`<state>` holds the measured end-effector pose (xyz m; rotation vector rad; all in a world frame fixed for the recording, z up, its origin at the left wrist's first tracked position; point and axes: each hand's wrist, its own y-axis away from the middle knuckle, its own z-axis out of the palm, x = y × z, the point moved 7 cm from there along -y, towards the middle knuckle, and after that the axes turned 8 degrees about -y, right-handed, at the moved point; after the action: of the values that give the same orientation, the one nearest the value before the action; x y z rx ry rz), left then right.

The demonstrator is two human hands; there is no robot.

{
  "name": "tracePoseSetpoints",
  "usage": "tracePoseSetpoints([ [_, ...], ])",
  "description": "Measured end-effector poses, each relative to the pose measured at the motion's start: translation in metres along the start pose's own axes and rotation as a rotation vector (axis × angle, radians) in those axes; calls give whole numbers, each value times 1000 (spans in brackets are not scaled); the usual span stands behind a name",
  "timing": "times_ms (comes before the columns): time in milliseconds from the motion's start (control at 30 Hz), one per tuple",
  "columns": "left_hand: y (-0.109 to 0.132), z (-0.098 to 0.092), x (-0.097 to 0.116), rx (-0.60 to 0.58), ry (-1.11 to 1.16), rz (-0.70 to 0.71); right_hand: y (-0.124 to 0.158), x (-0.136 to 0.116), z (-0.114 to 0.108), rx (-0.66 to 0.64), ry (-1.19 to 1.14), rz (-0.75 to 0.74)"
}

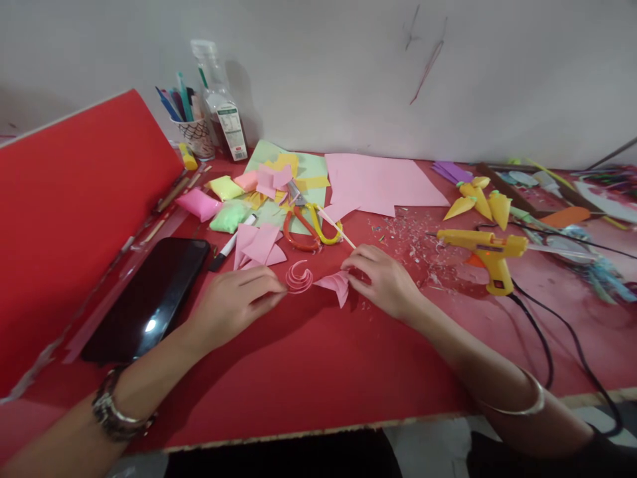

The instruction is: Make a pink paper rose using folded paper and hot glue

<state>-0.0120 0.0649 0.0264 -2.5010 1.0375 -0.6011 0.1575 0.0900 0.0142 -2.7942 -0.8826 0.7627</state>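
My left hand [239, 302] pinches the edge of a pink paper curl [299, 277], which is wound in a loose spiral. Just right of it, a folded pink paper piece [336, 285] with layered pleats is held between the fingertips of my right hand [383, 279]. The two paper pieces come close to each other at the tip. Beyond my right fingers lies a thin pale stick [338, 229], crossing the handles of red and yellow scissors [302, 229]. Cut pink paper pieces [259, 245] lie behind my left hand.
A black phone [149, 299] lies left, beside a red board [84, 199]. Right stands a yellow glue gun [485, 252] with its cable, amid paper scraps. Yellow paper cones [475, 199] and pink sheets [378, 179] lie behind. A bottle [223, 113] and pen cup [196, 136] stand back left.
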Motion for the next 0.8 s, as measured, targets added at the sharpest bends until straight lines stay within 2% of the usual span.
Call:
tracePoseSetpoints([
  [200, 0, 0, 0, 2, 11, -6, 0, 2, -1, -11, -70, 39],
  [433, 1, 1, 3, 5, 71, 1, 2, 21, -1, 157, -564, 312],
  [533, -1, 5, 3, -16, 95, -20, 3, 22, 6, 136, -673, 340],
  [600, -2, 10, 3, -47, 81, -14, 3, 18, 10, 94, -645, 330],
  [800, -1, 28, 2, -152, 72, 28, 0, 1, 7, 32, -340, 197],
])
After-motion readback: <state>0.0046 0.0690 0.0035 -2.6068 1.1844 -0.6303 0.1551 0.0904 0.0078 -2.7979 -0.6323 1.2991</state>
